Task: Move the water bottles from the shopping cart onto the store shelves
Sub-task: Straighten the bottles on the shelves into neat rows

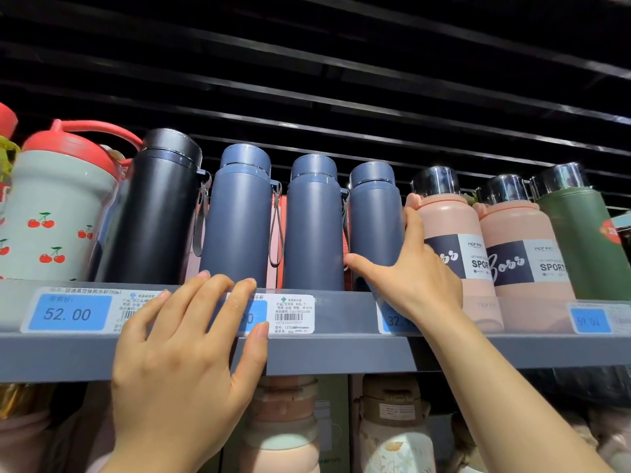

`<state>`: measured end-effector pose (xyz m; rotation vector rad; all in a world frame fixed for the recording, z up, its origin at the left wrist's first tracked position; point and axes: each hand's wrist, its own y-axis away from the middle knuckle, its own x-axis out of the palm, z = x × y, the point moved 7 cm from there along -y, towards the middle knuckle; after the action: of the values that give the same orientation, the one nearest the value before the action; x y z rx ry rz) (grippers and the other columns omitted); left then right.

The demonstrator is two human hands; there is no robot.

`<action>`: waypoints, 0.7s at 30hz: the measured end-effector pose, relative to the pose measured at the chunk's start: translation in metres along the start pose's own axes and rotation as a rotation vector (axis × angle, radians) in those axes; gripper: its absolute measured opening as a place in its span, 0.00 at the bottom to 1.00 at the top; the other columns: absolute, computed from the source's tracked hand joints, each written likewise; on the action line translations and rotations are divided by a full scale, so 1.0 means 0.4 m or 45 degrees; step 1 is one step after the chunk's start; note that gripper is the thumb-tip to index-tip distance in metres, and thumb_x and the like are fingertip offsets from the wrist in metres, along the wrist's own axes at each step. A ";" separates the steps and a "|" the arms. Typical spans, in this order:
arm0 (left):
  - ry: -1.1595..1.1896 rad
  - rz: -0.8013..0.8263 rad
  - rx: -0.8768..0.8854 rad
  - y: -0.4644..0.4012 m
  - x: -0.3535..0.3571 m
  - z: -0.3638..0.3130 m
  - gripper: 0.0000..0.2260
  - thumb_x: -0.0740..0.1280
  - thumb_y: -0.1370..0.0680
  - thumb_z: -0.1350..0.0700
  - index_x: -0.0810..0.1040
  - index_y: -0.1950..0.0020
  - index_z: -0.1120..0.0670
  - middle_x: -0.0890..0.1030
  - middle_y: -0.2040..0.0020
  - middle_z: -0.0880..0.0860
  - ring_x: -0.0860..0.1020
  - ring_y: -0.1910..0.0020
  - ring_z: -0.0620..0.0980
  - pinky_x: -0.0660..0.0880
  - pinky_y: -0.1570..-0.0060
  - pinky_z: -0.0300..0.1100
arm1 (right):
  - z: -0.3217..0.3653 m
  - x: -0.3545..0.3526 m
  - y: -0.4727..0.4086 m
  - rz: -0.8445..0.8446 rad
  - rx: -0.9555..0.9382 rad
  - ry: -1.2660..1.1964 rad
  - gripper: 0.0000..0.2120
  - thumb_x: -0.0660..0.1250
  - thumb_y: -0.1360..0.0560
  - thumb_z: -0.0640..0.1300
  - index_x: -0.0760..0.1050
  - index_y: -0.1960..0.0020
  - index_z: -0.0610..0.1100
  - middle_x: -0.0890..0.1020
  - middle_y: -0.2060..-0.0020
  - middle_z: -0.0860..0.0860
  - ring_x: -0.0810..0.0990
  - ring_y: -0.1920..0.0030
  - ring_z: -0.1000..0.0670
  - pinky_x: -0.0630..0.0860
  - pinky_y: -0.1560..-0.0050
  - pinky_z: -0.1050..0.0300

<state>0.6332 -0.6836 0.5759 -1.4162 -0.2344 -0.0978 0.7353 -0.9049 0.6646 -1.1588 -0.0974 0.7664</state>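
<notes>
Right hand [415,268] is gripping the rightmost blue bottle [375,220], thumb at 9 o'clock. Left hand [184,353] is resting open-fingered on the shelf edge [341,349].

Right hand [415,271] grips rightmost blue bottle [375,220]; left hand [181,346] on shelf edge [341,349].

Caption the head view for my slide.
Right hand grips a blue bottle on the shelf; left hand rests on its edge.

A shop is showing itself here: a grey shelf [341,353] is carrying rows of insulated bottles [239,216] above blue price labels [70,313] and a barcode tag [293,314].
</notes>
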 end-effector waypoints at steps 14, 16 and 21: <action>0.005 0.024 -0.007 0.000 -0.002 0.001 0.21 0.55 0.20 0.47 0.80 0.37 0.55 0.81 0.42 0.55 0.78 0.39 0.58 0.69 0.44 0.55 | 0.004 -0.009 0.008 -0.091 0.004 0.006 0.53 0.68 0.36 0.71 0.41 0.23 0.56 0.64 0.30 0.41 0.66 0.32 0.39 0.68 0.38 0.44; 0.008 0.032 -0.008 0.000 -0.002 0.000 0.21 0.55 0.20 0.47 0.80 0.37 0.55 0.81 0.42 0.55 0.78 0.39 0.58 0.69 0.44 0.55 | 0.004 -0.005 0.007 -0.085 -0.015 0.000 0.50 0.67 0.34 0.70 0.43 0.23 0.56 0.66 0.31 0.42 0.68 0.33 0.39 0.69 0.40 0.44; 0.005 0.061 -0.004 -0.002 -0.001 0.000 0.21 0.54 0.20 0.46 0.80 0.37 0.55 0.81 0.41 0.55 0.77 0.38 0.57 0.69 0.43 0.55 | 0.007 -0.006 0.011 -0.106 -0.048 -0.042 0.45 0.67 0.32 0.65 0.47 0.24 0.55 0.71 0.35 0.43 0.71 0.36 0.39 0.71 0.43 0.45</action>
<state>0.6326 -0.6836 0.5767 -1.4235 -0.1971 -0.0611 0.7299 -0.9034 0.6627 -1.1705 -0.1871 0.7127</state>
